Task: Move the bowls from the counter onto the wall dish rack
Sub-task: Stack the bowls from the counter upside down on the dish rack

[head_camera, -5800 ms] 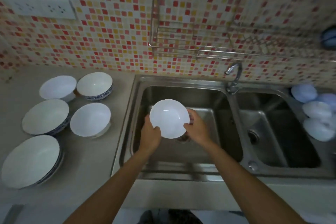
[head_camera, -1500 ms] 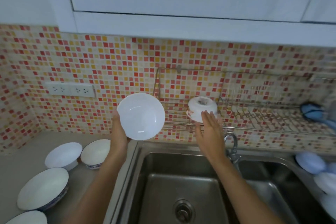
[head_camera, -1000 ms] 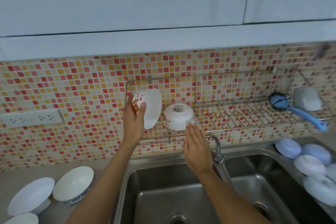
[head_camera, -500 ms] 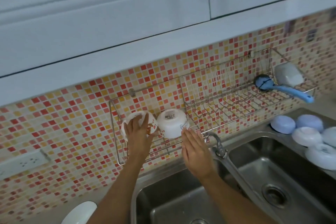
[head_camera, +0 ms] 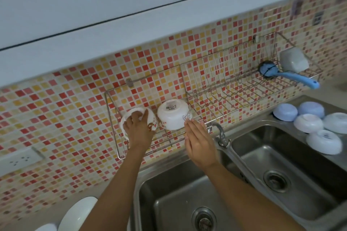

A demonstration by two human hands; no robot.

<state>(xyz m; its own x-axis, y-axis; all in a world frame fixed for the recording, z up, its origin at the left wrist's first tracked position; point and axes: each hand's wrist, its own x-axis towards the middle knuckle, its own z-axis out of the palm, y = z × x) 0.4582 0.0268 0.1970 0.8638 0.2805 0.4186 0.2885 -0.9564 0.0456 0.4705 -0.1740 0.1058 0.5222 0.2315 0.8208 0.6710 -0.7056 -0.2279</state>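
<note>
A floral bowl (head_camera: 152, 122) is being gripped by the left hand (head_camera: 138, 129), fingers clenched over its upturned base, at the left end of the wire rack (head_camera: 204, 88); it's being kept mouth-down, tilted twd the wall. A second bowl (head_camera: 172, 116) is sitting inverted just beside it. The right hand (head_camera: 199, 142) is being held flat, fingers released, tips touching that bowl's rim. Open rack slots are being left free to the right, up to a blue brush (head_camera: 287, 76).

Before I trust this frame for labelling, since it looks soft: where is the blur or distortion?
Head view: wide-angle lens bends the cabinet edge and tilts the dish rack; motion smears the backsplash tiles; both hands and bowls stay fairly sharp; lighting dim, bluish.
</note>
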